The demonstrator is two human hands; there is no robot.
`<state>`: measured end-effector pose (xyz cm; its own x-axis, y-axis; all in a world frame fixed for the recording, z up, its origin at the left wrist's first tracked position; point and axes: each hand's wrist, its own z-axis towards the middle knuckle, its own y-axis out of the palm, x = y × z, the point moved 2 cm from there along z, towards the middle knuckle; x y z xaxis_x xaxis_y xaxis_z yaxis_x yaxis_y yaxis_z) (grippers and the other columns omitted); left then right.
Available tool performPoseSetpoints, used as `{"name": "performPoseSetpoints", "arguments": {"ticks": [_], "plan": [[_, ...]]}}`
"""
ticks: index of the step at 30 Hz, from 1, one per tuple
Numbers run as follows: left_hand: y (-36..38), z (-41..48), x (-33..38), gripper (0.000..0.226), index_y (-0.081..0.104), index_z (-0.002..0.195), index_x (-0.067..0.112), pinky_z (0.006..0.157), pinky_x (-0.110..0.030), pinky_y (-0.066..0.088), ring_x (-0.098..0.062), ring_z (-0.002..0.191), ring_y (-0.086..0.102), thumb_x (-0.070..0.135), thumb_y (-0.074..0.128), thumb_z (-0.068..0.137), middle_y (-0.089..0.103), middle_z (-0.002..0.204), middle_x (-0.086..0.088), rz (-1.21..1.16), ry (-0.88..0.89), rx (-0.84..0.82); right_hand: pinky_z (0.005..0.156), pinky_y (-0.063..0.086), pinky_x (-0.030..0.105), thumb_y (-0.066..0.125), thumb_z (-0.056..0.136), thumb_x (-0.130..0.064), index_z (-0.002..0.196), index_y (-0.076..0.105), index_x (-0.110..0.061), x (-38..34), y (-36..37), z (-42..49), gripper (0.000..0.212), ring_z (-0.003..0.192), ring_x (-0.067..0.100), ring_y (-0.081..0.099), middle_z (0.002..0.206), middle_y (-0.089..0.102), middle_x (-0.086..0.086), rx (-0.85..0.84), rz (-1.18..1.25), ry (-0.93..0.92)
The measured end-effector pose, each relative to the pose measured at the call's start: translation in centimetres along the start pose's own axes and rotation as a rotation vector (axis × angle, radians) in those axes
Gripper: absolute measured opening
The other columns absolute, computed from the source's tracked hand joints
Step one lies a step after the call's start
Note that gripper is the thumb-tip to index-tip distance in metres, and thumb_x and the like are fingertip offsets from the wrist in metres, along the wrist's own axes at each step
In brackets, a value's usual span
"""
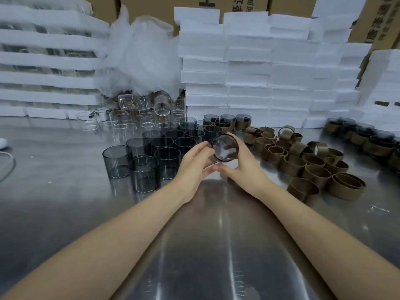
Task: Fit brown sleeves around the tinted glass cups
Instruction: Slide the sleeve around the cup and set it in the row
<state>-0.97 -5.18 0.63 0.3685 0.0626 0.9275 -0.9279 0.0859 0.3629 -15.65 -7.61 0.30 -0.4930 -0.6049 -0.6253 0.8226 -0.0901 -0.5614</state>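
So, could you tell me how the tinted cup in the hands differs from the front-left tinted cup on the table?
The held cup is tipped sideways, one round end toward the camera; the front-left cup stands upright. The held cup is gripped above the table by the left hand and right hand; the front-left cup rests on it untouched. Both are tinted glass with no sleeve showing.

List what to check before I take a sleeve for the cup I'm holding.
1. Cup held by left grip and right grip: ok.
2. Cup bare, no sleeve seen on it: ok.
3. Loose sleeves lie on the table to the right: ok.
4. One grip free to pick a sleeve: not ok, both hold the cup.
5. Cup free of cracks: cannot tell.
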Motion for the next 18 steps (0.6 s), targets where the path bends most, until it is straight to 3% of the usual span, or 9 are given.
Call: {"name": "performPoseSetpoints", "arguments": {"ticks": [2,4,6,11,14,18], "plan": [[0.07,-0.03,0.01,0.040,0.049,0.136,0.003,0.095,-0.039,0.053,-0.030,0.095,0.056,0.011,0.052,0.098,0.064,0.126,-0.016,0.016,-0.023,-0.009,0.105,0.039,0.021,0.080,0.079,-0.024,0.144,0.034,-0.019,-0.01,-0.05,0.05,0.080,0.126,0.004,0.048,0.138,0.050,-0.006,0.030,0.065,-0.002],[0.15,-0.06,0.07,0.038,0.052,0.134,0.002,0.098,-0.042,0.052,-0.031,0.095,0.054,0.013,0.051,0.098,0.063,0.127,-0.018,0.028,-0.037,-0.018,0.097,0.038,0.009,0.081,0.077,-0.024,0.138,0.037,-0.031,-0.05,-0.18,0.01,0.075,0.121,-0.008,0.048,0.130,0.053,-0.019,0.048,0.079,-0.013],[0.31,-0.10,0.10,0.036,0.055,0.131,0.001,0.097,-0.042,0.053,-0.030,0.095,0.055,0.016,0.049,0.098,0.062,0.128,-0.020,0.054,-0.037,-0.036,0.087,0.041,0.005,0.082,0.076,-0.025,0.132,0.038,-0.038,-0.26,-0.37,-0.04,0.073,0.117,-0.015,0.047,0.122,0.053,-0.029,0.060,0.073,-0.015],[0.36,0.00,-0.18,0.030,0.062,0.120,0.008,0.081,-0.030,0.057,-0.018,0.079,0.068,0.024,0.045,0.101,0.072,0.108,-0.008,0.108,0.000,-0.044,0.094,0.044,0.015,0.084,0.073,-0.029,0.123,0.041,-0.042,-0.36,-0.51,-0.11,0.067,0.113,-0.003,0.055,0.119,0.058,-0.021,0.049,0.069,-0.026],[0.34,0.00,-0.22,0.029,0.062,0.120,0.011,0.082,-0.031,0.058,-0.022,0.094,0.070,0.027,0.045,0.102,0.074,0.108,-0.004,0.130,0.004,-0.058,0.095,0.043,0.015,0.082,0.075,-0.030,0.124,0.042,-0.041,-0.50,-0.60,-0.20,0.064,0.115,-0.002,0.054,0.120,0.058,-0.021,0.043,0.079,-0.025],[0.30,0.05,-0.13,0.035,0.056,0.127,0.008,0.088,-0.035,0.057,-0.029,0.106,0.068,0.031,0.048,0.101,0.067,0.121,-0.011,0.117,-0.008,-0.032,0.088,0.040,0.005,0.081,0.075,-0.025,0.118,0.038,-0.052,-0.66,-0.60,-0.30,0.066,0.115,-0.009,0.050,0.119,0.052,-0.031,0.034,0.050,-0.030]]}}
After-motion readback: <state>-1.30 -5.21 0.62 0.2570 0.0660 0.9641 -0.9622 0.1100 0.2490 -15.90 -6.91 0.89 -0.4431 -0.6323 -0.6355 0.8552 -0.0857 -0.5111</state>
